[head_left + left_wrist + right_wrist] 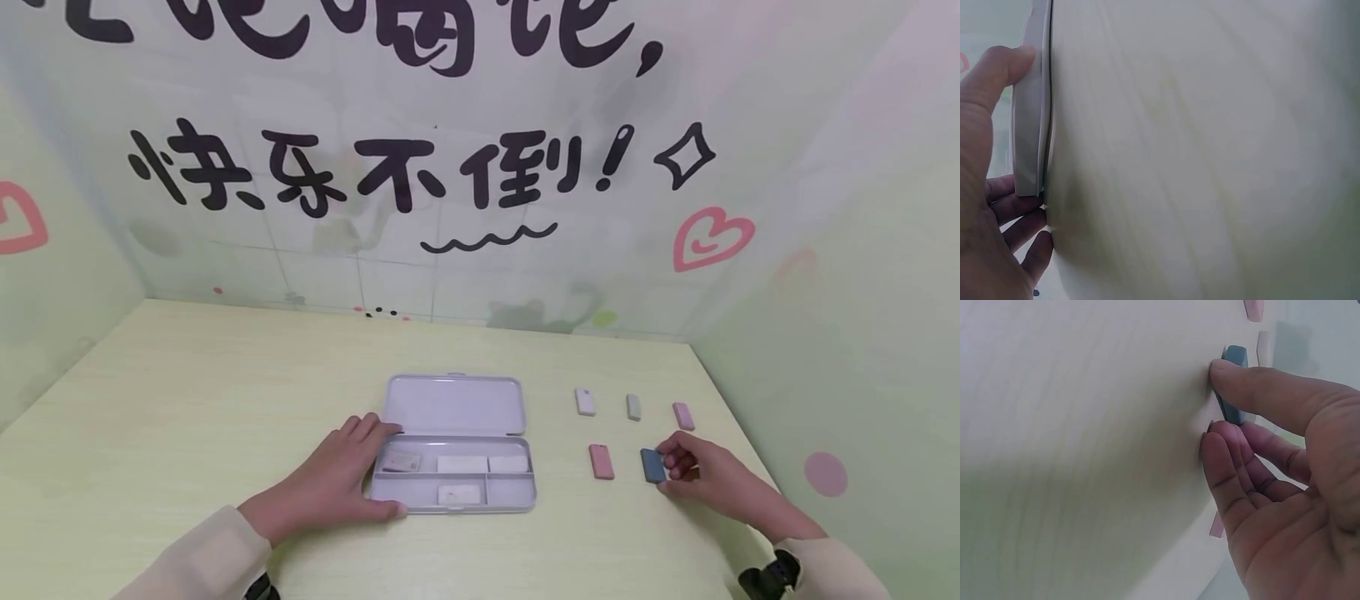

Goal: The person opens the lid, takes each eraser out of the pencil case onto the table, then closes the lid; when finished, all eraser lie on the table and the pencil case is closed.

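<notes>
A pale lilac case, like a pencil tin [511, 495], lies open on the table, its lid [454, 406] folded back. My left hand [330, 483] holds its left end, thumb at the front side and fingers towards the hinge. In the left wrist view the thumb presses the side wall of the case [1029, 131]. Several whitish blocks [461, 464] lie in its compartments. To the right, my right hand [712, 479] pinches a small blue block resembling an eraser [652, 467]. Its thumb is at one end, fingertips at the other, in the right wrist view.
Left of the blue block lies a pink-red block [601, 462]. Behind are a white block [585, 402], a grey block [633, 407] and a pink block [683, 416]. Printed walls [360, 267] border the pale wood-grain table [225, 383] at the back and sides.
</notes>
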Motion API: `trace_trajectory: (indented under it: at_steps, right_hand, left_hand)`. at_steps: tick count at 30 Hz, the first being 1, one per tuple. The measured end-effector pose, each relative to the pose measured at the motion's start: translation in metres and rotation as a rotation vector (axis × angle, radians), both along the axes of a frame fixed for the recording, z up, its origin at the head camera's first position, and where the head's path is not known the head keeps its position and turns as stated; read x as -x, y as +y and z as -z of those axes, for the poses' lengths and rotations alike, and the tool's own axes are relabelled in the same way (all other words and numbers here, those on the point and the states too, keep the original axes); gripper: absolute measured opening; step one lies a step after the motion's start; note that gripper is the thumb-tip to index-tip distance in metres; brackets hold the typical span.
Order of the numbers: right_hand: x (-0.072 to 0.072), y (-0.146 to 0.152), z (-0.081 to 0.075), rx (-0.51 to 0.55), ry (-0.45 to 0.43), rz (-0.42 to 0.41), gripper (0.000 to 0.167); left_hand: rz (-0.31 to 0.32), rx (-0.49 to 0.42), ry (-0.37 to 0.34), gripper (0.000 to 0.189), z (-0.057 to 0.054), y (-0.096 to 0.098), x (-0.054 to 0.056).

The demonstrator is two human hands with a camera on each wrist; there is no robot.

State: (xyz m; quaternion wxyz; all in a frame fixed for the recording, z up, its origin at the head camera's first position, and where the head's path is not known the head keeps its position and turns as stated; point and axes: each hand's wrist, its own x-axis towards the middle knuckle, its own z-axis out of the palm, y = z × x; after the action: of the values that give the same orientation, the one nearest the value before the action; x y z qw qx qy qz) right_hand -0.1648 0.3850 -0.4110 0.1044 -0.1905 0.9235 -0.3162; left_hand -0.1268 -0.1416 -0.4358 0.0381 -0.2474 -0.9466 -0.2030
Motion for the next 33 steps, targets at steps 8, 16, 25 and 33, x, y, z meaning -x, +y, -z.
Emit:
trace_trajectory:
  at_steps: [8, 16, 25, 33]
  right_hand:
    - [-0.002, -0.003, -0.002, -0.021, -0.026, 0.031, 0.036]
    - [-0.003, -0.007, -0.005, -0.072, 0.007, 0.044, 0.036]
    - [-0.004, -0.022, -0.02, -0.184, -0.005, 0.074, 0.062]
    - [-0.003, -0.077, -0.035, -0.212, 0.3, -0.071, 0.043]
  left_hand:
    - [0.006, 0.003, 0.01, 0.091, 0.0, 0.0, 0.001]
    - [0.002, 0.0, 0.016, 0.09, 0.001, 0.0, 0.001]
    - [0.01, -0.014, -0.004, 0.09, 0.0, 0.0, 0.0]
    - [0.006, -0.008, 0.015, 0.09, 0.002, -0.001, 0.0]
